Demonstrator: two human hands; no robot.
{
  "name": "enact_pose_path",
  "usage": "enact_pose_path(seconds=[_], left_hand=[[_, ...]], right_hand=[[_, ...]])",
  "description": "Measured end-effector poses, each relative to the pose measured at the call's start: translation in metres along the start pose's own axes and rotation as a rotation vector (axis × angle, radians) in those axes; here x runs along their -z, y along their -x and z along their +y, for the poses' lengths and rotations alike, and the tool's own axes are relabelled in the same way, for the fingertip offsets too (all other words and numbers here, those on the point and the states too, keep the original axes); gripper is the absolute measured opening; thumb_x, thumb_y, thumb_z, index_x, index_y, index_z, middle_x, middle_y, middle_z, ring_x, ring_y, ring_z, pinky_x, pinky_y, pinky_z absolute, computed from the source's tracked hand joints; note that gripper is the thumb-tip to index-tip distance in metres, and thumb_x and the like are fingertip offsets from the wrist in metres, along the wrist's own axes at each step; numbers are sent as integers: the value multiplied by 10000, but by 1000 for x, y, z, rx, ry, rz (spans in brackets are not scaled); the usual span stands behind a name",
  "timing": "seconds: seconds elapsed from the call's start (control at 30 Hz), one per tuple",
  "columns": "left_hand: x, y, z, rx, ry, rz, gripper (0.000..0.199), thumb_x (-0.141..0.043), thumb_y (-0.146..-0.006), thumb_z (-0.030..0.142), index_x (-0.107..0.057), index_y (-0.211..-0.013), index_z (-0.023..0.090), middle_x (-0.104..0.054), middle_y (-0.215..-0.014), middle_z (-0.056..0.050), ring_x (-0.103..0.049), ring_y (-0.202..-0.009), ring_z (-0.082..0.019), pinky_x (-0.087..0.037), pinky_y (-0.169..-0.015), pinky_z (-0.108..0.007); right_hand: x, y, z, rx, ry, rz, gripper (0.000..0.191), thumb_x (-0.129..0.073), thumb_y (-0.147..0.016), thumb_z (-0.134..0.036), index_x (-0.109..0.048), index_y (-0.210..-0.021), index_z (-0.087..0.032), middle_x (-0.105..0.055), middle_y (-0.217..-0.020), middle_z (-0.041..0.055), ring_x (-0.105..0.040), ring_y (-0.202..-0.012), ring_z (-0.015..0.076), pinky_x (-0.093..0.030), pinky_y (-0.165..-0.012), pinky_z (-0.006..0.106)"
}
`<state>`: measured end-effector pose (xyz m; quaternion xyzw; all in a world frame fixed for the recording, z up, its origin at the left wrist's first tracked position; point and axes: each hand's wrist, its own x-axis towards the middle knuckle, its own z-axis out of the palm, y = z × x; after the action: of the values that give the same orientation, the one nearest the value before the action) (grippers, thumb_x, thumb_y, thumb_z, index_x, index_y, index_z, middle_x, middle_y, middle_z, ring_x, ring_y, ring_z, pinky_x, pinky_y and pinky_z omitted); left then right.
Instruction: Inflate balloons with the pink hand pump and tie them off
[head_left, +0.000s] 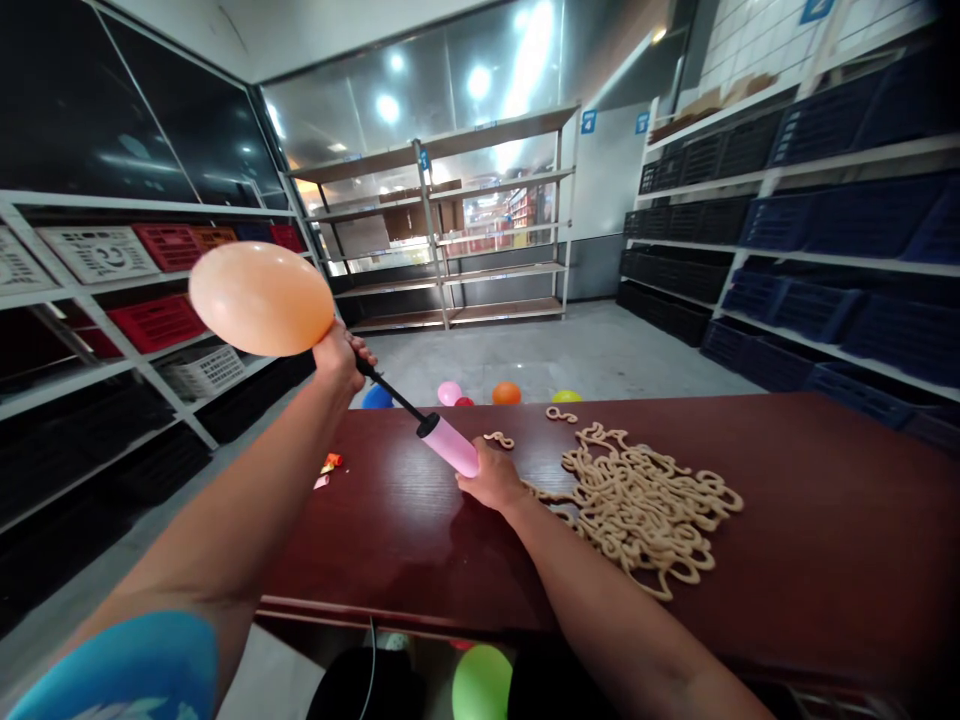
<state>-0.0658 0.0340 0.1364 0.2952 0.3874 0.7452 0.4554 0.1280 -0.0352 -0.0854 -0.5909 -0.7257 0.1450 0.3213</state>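
My left hand (339,358) is closed at the neck of an inflated peach-orange balloon (259,298), held up at the left above the table. From the same hand a black rod slopes down into the pink barrel of a hand balloon pump (448,446). My right hand (491,475) is wrapped around the barrel's lower end, low over the table. The rod is drawn well out of the barrel. The balloon's mouth and the pump's tip are hidden by my left fingers. Small uninflated balloons (331,463) lie at the table's left edge.
On the dark red table (817,520), a pile of beige twisted balloon-like loops (645,500) lies right of the pump. Inflated balloons (506,393) show beyond the far edge; a green balloon (482,685) is below the near edge. Shelves with crates (806,310) stand around the room.
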Motion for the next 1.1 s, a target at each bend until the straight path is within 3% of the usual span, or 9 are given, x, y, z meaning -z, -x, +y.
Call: enact_pose_path(seconds=[0.23, 0.33, 0.43, 0.67, 0.77, 0.87, 1.1], left_hand=[[1, 37, -80, 125, -49, 18, 376, -510, -776, 437, -267, -596, 215, -301, -429, 65, -306, -310, -76, -265, -322, -209], [3, 46, -92, 147, -29, 5, 393, -524, -768, 441, -259, -590, 214, -300, -428, 65, -314, -312, -76, -272, -328, -208], [4, 39, -74, 124, -11, -38, 399, -550, -749, 440, -260, -591, 217, -303, -425, 63, -326, -316, -82, -294, -332, -216], [6, 2, 19, -7, -18, -30, 332, -509, -771, 335, -258, -589, 217, -286, -421, 60, -318, -314, -90, -296, -324, -219], [5, -5, 30, -49, -1, -18, 327, -501, -773, 329, -255, -591, 213, -287, -422, 64, -304, -309, -81, -286, -322, -208], [2, 0, 12, -20, 2, -19, 343, -508, -774, 348, -252, -591, 210, -272, -413, 70, -288, -305, -73, -267, -320, -197], [-2, 36, -73, 116, -45, -44, 379, -501, -777, 402, -243, -572, 214, -289, -408, 61, -299, -305, -79, -258, -316, -211]], right_hand=[[-3, -2, 4, -4, 32, -1, 369, -665, -675, -347, -470, -958, -211, -618, -870, 43, -590, -794, 195, -352, -633, 267], [-1, -3, 3, 7, 32, -1, 383, -669, -671, -358, -470, -960, -205, -617, -872, 51, -587, -812, 198, -361, -649, 269], [2, -2, -1, 16, 33, 20, 369, -656, -679, -357, -468, -962, -212, -616, -864, 44, -582, -803, 196, -358, -640, 267], [8, -2, -5, 56, -5, 25, 355, -660, -677, -339, -472, -953, -218, -616, -854, 25, -579, -798, 186, -356, -653, 260], [4, -2, -3, 30, 8, 5, 371, -675, -666, -345, -479, -954, -215, -616, -874, 31, -578, -826, 192, -359, -678, 269], [-2, -1, 0, 11, 27, -5, 378, -674, -661, -352, -481, -955, -213, -619, -871, 34, -582, -828, 199, -361, -677, 277], [-4, -2, 5, 16, 54, 16, 392, -668, -650, -373, -479, -945, -196, -622, -867, 47, -589, -794, 207, -364, -663, 286]])
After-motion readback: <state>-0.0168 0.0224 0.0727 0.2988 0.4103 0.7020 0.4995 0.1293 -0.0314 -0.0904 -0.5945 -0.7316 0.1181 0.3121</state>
